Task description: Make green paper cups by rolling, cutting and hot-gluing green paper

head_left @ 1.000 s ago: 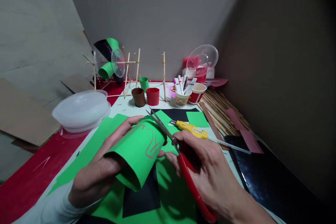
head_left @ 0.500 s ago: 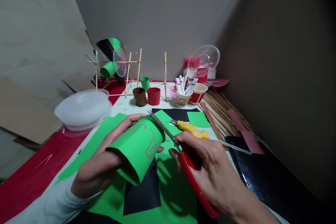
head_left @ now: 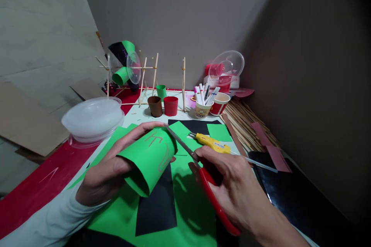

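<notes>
A green paper tube [head_left: 149, 153] with reddish outline marks on its side lies tilted in my left hand [head_left: 113, 168]; the fingers wrap behind it and the thumb reaches inside the near opening. My right hand [head_left: 228, 177] is closed on red-handled scissors [head_left: 207, 179]. Their blades, close together, lie along the tube's far rim, with the tips beside my left fingertips. Whether paper is between the blades I cannot tell. Beneath are a black paper strip [head_left: 158, 210] and a large green paper sheet [head_left: 193, 204].
A yellow glue gun [head_left: 213, 143] with a clear glue stick lies behind my right hand. Farther back are brown [head_left: 155, 107] and red paper cups [head_left: 171, 106], a marker cup [head_left: 203, 110] and a stick frame [head_left: 183, 81]. Plastic lids [head_left: 92, 119] sit left; wooden sticks [head_left: 246, 117] lie right.
My left hand has turned the tube slightly, so its marks have shifted round and its near end has risen. The scissor blades have come closer together at the far rim.
</notes>
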A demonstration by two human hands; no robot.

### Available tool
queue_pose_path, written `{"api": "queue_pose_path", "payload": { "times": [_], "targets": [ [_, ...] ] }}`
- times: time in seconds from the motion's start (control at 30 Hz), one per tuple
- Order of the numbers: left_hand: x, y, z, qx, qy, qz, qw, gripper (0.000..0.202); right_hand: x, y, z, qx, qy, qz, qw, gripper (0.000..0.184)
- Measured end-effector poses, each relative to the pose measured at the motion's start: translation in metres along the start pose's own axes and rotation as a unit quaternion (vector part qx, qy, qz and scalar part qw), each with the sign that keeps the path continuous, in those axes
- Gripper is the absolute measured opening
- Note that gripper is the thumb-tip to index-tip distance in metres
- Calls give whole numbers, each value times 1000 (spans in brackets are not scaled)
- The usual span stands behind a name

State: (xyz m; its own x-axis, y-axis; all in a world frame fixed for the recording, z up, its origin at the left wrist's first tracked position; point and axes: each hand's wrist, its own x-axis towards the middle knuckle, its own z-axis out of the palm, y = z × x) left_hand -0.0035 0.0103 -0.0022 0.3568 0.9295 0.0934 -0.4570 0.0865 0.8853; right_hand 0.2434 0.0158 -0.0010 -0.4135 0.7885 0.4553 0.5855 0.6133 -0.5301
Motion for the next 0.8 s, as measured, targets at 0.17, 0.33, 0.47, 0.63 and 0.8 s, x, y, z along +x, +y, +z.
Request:
{"api": "queue_pose_path", "payload": {
  "times": [0.17, 0.33, 0.47, 0.63, 0.8],
  "targets": [
    [1, -2, -6, -4, -24, -3, 1000, 69, 0, 2, 0, -10, -1, -8, 1000, 13],
    [4, -3, -16, 17, -79, 12, 997, 70, 2, 2, -1, 35, -44, 27, 998, 15],
    [6, -4, -20, 59, -100, 25, 993, 64, 4, 0, -1, 66, -68, 63, 994, 26],
    [6, -1, -12, 123, -35, 34, 991, 58, 4, -2, 0, 79, -86, 84, 990, 34],
    [8, -6, -9, 131, -26, 73, 988, 55, 5, -2, 1, 79, -83, 89, 989, 36]
  ]
}}
